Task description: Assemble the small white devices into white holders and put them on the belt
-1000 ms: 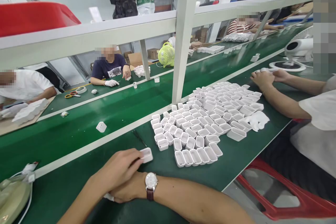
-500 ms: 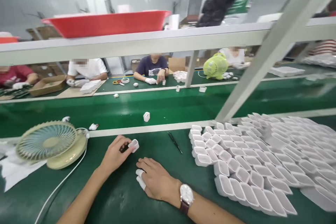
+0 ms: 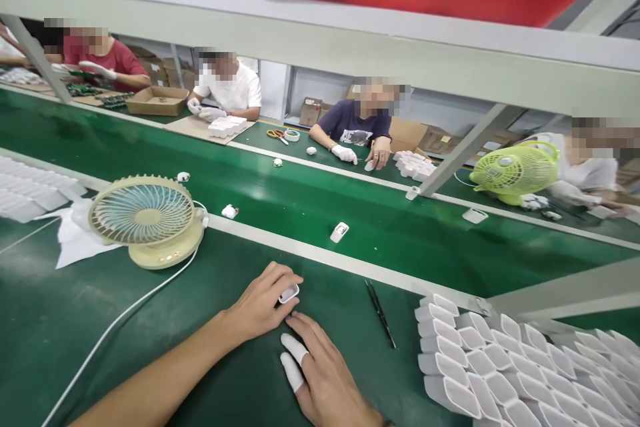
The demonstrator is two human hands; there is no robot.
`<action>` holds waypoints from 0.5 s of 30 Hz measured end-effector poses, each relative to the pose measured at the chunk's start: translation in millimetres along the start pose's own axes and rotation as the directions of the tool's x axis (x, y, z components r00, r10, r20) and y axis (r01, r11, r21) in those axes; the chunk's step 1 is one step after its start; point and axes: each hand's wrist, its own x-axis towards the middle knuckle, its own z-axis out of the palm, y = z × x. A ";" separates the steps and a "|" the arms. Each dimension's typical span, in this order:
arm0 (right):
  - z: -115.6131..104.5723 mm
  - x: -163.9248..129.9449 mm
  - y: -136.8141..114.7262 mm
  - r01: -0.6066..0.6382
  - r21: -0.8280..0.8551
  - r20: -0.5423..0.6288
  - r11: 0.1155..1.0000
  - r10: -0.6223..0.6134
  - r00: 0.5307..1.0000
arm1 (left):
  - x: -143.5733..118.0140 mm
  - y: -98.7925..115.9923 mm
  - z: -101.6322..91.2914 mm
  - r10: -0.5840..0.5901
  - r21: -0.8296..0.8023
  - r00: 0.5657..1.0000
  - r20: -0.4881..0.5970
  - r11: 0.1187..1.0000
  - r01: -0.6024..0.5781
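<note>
Left hand pinching a small white case at the fingertips, lifted just off the green counter, likely for inspection. Right hand flat, fingers spread, holding nothing, white finger cots probably guarding against smudges.

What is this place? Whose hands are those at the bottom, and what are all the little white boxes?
The camera sits on a person's head and looks down, so the two hands at the bottom are theirs. The left hand pinches a small white case. The right hand lies on the green table, with white covers on two fingertips. At the right stand many empty white trays. Black tweezers lie near them, and a cream fan stands at the left. Other people work across the green belt.
</note>
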 end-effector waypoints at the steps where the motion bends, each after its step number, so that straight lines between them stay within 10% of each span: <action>1: -2.9 1.6 0.3 0.006 0.011 0.006 1.000 -0.006 1.000 | 0.2 0.3 0.4 -0.006 0.006 1.000 -0.007 1.000 0.006; 15: 35.9 -29.9 25.3 -0.034 0.142 0.168 0.989 0.010 0.986 | 5.6 7.2 -8.0 -0.126 -0.147 0.991 -0.050 0.982 0.118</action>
